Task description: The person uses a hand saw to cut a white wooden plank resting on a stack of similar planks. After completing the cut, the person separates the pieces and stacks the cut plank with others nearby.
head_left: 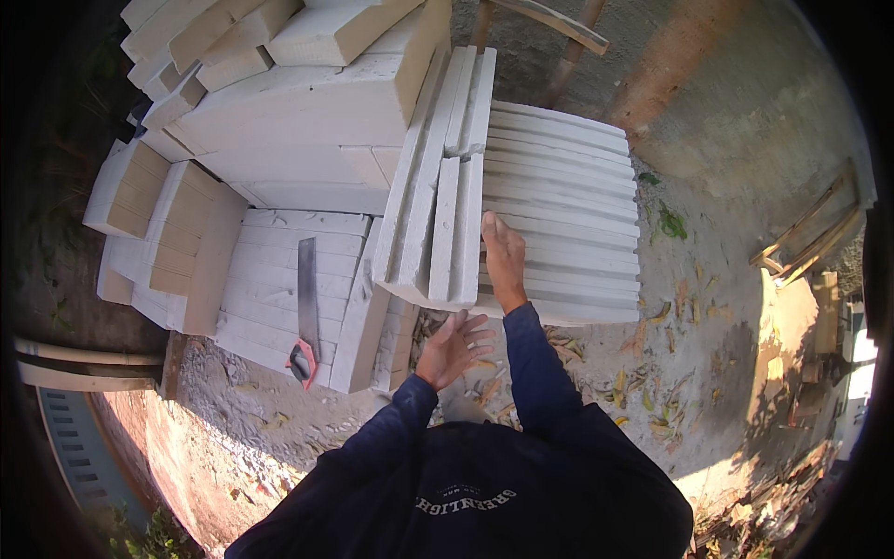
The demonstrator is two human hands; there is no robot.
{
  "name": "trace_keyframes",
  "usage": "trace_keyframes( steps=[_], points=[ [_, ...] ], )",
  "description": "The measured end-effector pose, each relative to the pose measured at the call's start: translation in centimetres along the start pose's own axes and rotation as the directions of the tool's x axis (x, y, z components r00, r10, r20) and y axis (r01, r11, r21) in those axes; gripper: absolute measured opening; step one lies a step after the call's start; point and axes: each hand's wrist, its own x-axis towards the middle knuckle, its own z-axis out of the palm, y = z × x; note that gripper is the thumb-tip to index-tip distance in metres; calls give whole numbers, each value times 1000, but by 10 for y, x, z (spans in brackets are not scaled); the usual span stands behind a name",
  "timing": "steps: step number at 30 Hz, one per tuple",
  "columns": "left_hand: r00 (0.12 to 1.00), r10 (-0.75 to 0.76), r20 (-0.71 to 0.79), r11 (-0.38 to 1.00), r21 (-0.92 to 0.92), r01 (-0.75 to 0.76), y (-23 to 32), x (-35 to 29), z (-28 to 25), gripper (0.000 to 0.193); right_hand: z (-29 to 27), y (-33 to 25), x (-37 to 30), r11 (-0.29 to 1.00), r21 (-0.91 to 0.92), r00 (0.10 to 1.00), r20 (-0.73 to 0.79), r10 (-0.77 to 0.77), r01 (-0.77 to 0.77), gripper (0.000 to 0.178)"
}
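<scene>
My right hand (503, 256) lies flat, fingers together, on a stack of thin white slabs (568, 196), right beside several slabs standing on edge (447, 214). It holds nothing. My left hand (453, 347) hovers open, palm up with fingers spread, just below the near end of the upright slabs (438, 298), not touching them. Both forearms are in dark blue sleeves.
A handsaw (305, 307) with a red-and-black handle lies on low white blocks (270, 279) at the left. Large white blocks (307, 121) are piled behind. Wooden poles (549, 28) lean at the top. Dirt ground with dry leaves (652, 391) spreads right; timber scraps (810, 242) lie far right.
</scene>
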Motion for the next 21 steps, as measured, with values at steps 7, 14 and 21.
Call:
trace_keyframes(
  steps=[7,14,21],
  points=[
    [845,464,-266,757,614,-222,0,23,-30,50,51,44,-51,837,541,988,-63,141,-85,78],
    [896,380,-230,819,534,-210,9,18,-19,60,60,49,-49,849,523,975,-135,176,-81,84],
    [854,391,-343,493,862,120,47,-2,-24,92,43,56,-58,777,617,978,-59,201,-123,75]
  ],
)
